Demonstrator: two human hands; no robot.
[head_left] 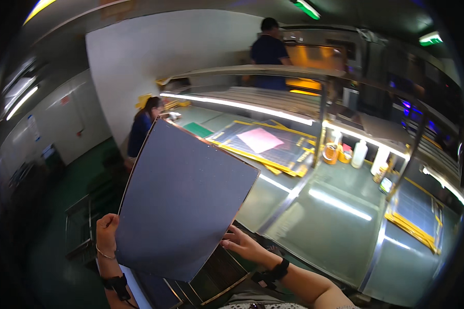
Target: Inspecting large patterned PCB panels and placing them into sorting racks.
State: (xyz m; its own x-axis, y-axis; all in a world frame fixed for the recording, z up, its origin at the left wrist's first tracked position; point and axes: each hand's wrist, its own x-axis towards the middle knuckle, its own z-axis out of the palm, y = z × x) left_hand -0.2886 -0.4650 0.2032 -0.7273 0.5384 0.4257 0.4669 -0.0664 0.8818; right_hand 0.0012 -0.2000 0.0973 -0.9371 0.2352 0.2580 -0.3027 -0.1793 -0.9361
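Note:
I hold up a large dark grey rectangular panel [183, 198] with a thin copper-coloured edge, tilted in front of me. My left hand [107, 234] is closed on its left edge near the lower corner. At the lower right edge, the fingers of my right hand [242, 244] press against the panel, partly stretched; what they do behind it is hidden. Under the panel's lower corner, a rack [222, 273] shows several dark sheets standing in slots.
A glass-topped bench [330, 237] runs along the right, with a shelf [252, 72] above. On it lie yellow-edged frames [294, 157], a pink sheet [260, 140], a green board [197, 130] and bottles [360, 154]. One person [144, 126] is beyond the panel; another [269, 51] stands farther back.

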